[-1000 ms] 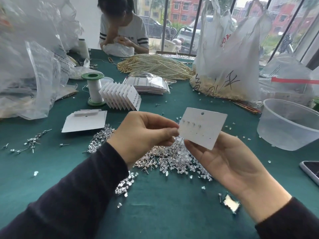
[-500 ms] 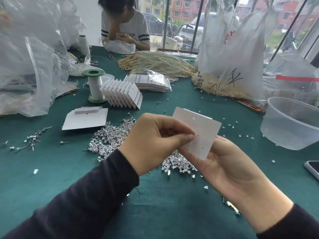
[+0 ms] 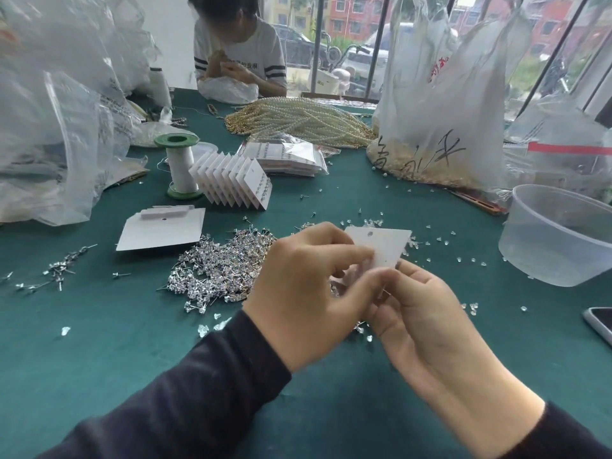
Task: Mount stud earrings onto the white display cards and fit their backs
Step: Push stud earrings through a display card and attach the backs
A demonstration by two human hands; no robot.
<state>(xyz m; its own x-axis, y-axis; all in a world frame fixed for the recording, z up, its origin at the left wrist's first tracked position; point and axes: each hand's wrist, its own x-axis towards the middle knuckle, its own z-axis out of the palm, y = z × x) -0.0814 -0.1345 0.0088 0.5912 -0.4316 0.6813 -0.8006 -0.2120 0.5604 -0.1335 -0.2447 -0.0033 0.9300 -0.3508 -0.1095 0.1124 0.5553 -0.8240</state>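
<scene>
Lower part of card [image 3: 384, 246] behind left hand [image 3: 308, 293]; phone [image 3: 601, 323] partly off-frame.

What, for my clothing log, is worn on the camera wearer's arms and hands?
Both arms wear long, dark, near-black sleeves: the left sleeve and right sleeve end at the wrists. The left hand and right hand are bare: no gloves, rings or watch visible.

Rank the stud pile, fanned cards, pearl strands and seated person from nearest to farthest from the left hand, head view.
1. Stud pile, just left of the left hand, which pinches the white card.
2. Fanned cards, farther back left.
3. Pearl strands, mid-table beyond.
4. Seated person, at the far edge.
</scene>
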